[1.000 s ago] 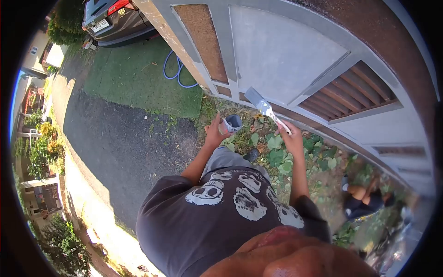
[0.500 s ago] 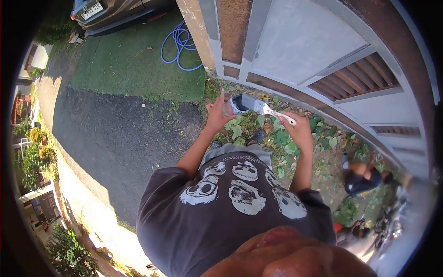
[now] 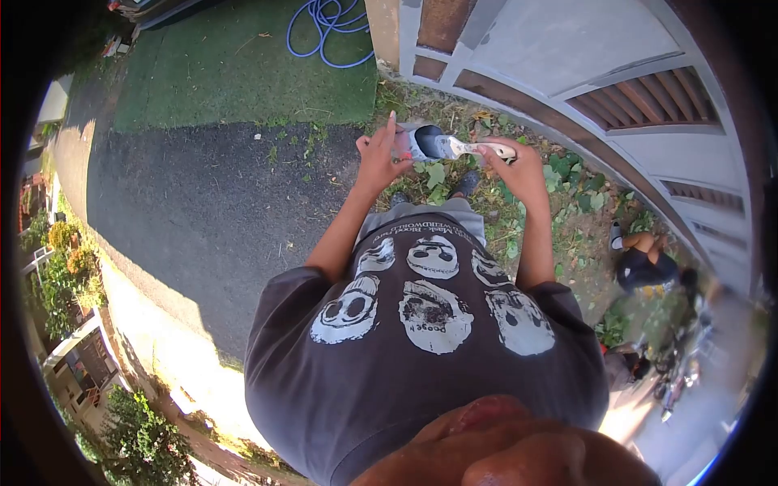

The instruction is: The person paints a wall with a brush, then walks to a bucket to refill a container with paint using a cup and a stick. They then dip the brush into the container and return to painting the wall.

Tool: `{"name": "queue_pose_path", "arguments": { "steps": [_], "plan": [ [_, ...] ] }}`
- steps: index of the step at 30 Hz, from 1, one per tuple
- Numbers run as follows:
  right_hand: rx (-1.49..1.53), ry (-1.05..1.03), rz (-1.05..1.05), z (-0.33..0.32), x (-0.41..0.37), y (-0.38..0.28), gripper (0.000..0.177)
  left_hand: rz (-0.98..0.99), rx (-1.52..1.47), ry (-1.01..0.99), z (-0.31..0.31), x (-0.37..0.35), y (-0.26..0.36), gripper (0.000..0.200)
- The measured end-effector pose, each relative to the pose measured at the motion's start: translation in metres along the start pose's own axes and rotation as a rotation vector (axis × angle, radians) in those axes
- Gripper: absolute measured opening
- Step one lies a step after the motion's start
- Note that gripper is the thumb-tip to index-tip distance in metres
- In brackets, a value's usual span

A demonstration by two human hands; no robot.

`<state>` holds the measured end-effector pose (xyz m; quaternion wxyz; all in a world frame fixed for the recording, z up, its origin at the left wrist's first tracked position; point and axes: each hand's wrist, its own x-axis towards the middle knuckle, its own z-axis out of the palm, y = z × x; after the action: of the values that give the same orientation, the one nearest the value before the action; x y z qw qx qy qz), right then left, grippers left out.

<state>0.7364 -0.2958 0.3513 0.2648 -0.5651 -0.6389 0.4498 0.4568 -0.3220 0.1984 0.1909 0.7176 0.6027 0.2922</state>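
My left hand (image 3: 378,162) is wrapped round the side of a small paint container (image 3: 412,147), its index finger pointing up. Dark grey shows inside the container's opening, which faces right. In my right hand (image 3: 520,170) a paintbrush is gripped by its pale, paint-smeared handle (image 3: 463,148). The brush lies almost level, with its bristle end at the container's mouth and partly hidden there. Both hands are held out in front of my dark printed T-shirt (image 3: 433,373), above my feet.
A grey-and-brown panelled wall (image 3: 559,49) with louvred vents (image 3: 648,101) runs along the right. Weeds (image 3: 567,174) cover the ground below it. Behind lies a blue hose (image 3: 324,36) on green paving. Another person (image 3: 648,263) is low down at the right.
The view has shifted, so the hose and car sit higher and the hands too. The brush handle has swung more level, its bristle end closer in at the container's mouth.
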Motion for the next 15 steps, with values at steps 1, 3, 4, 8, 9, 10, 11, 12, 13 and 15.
{"name": "queue_pose_path", "arguments": {
  "steps": [1, 3, 4, 8, 9, 10, 11, 12, 13, 15],
  "plan": [
    [0.029, 0.053, -0.014, 0.005, 0.000, -0.004, 0.025, 0.042, 0.010, 0.010, -0.002, -0.001, -0.001, 0.120],
    [-0.001, 0.090, -0.059, 0.016, 0.001, -0.007, 0.024, 0.091, 0.020, 0.019, -0.005, -0.001, -0.001, 0.120],
    [-0.033, 0.124, -0.105, 0.022, 0.002, -0.009, 0.022, 0.108, 0.021, 0.021, -0.006, -0.002, -0.001, 0.120],
    [-0.196, 0.062, -0.140, 0.047, 0.001, -0.013, 0.021, 0.129, -0.045, 0.028, -0.007, -0.007, 0.004, 0.120],
    [-0.239, 0.039, -0.183, 0.056, 0.000, -0.013, 0.023, 0.131, -0.046, 0.025, -0.007, -0.009, 0.005, 0.120],
    [-0.282, 0.017, -0.226, 0.063, -0.002, -0.010, 0.024, 0.133, -0.059, 0.022, -0.007, -0.010, 0.007, 0.119],
    [-0.243, 0.027, -0.255, 0.071, -0.002, -0.004, 0.026, 0.136, -0.071, 0.021, -0.008, -0.011, 0.007, 0.119],
    [-0.242, 0.030, -0.253, 0.076, -0.005, -0.002, 0.026, 0.138, -0.071, 0.018, -0.008, -0.014, 0.005, 0.119],
    [-0.234, 0.038, -0.239, 0.078, -0.006, 0.000, 0.026, 0.127, -0.071, 0.020, -0.006, -0.016, 0.003, 0.119],
    [-0.224, 0.053, -0.222, 0.080, -0.009, 0.000, 0.027, 0.121, -0.071, 0.018, -0.005, -0.021, -0.003, 0.119]
  ]
}}
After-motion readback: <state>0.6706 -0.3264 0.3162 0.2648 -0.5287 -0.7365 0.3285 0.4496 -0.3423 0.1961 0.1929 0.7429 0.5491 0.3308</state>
